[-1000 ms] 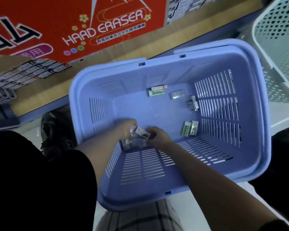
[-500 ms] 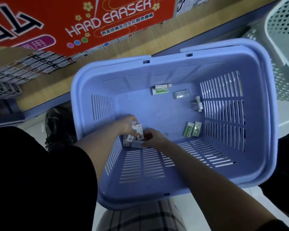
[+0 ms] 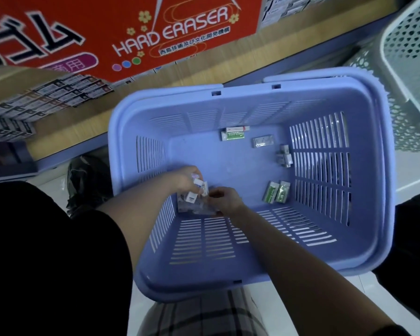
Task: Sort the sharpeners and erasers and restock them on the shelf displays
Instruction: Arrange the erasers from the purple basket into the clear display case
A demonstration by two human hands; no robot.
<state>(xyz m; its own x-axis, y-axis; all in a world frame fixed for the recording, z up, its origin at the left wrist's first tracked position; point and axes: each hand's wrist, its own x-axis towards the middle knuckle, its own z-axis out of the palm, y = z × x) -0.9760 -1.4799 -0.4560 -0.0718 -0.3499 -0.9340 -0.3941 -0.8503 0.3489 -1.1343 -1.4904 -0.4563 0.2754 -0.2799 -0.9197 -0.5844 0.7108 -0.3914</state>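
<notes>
Gripped white erasers (image 3: 196,190) in left hand (image 3: 183,179); curled right hand (image 3: 227,200) over clear packets (image 3: 204,209) in lilac basket (image 3: 114,146); could not tell whether gripping.

- Basket (image 3: 180,94): smooth, lilac moulded plastic with a slight sheen and slotted walls.
- Erasers (image 3: 273,191) on its floor, right: glossy printed sleeves.
- Box (image 3: 155,27), far left: red printed cardboard, smooth.
- Shelf (image 3: 204,71): matt wood-grain surface.
- Bin (image 3: 410,69), far right: white perforated plastic.
- Cloth (image 3: 199,318), near: checked woven fabric.
</notes>
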